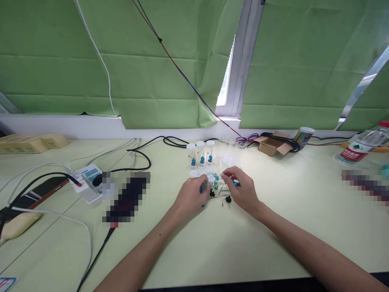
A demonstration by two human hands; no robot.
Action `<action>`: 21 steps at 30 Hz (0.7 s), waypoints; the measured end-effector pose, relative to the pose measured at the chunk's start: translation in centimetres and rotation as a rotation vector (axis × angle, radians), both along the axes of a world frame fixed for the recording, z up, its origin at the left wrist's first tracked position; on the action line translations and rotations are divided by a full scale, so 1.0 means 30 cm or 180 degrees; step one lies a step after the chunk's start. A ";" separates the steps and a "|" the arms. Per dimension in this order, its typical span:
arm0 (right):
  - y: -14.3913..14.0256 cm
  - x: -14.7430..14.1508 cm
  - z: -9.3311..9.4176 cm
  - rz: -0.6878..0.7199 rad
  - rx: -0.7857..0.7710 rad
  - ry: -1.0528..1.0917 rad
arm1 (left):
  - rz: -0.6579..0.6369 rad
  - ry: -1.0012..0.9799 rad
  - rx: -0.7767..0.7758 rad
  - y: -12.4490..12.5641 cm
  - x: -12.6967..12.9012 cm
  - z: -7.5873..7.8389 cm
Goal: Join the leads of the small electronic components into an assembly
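My left hand [192,193] and my right hand [241,190] meet over a small pile of tiny blue, green and black parts [216,186] on the pale green table [212,243]. The left fingers curl around a small blue-green piece. The right fingertips pinch a small clear piece above the pile, with a blue part by the palm. A black round part [228,199] lies just below the right hand. Behind the pile stand three clear vials with white caps [200,156], each holding a blue part, and several empty clear vials [226,152] beside them.
A white power strip [88,180] with black and white cables sits at the left. An open cardboard box [272,145], a printed cup [304,137] and a bottle on its side [363,148] line the back right. Green blinds hang behind.
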State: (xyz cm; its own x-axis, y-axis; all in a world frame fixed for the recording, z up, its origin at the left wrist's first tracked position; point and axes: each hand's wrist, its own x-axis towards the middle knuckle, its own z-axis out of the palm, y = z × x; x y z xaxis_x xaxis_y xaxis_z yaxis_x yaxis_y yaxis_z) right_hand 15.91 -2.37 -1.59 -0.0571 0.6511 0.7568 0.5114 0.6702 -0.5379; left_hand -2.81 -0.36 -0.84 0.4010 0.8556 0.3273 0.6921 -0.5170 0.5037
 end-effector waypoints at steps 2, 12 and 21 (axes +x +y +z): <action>-0.001 0.000 0.001 -0.0014 -0.0010 0.0016 | 0.0071 -0.0153 -0.0081 0.003 -0.001 0.000; -0.001 -0.003 0.005 -0.0010 -0.0114 0.0002 | 0.0356 -0.2772 -0.1716 0.031 -0.017 0.036; 0.004 -0.002 -0.004 0.0124 -0.0277 -0.0131 | -0.0211 -0.3202 -0.2483 0.021 -0.002 0.024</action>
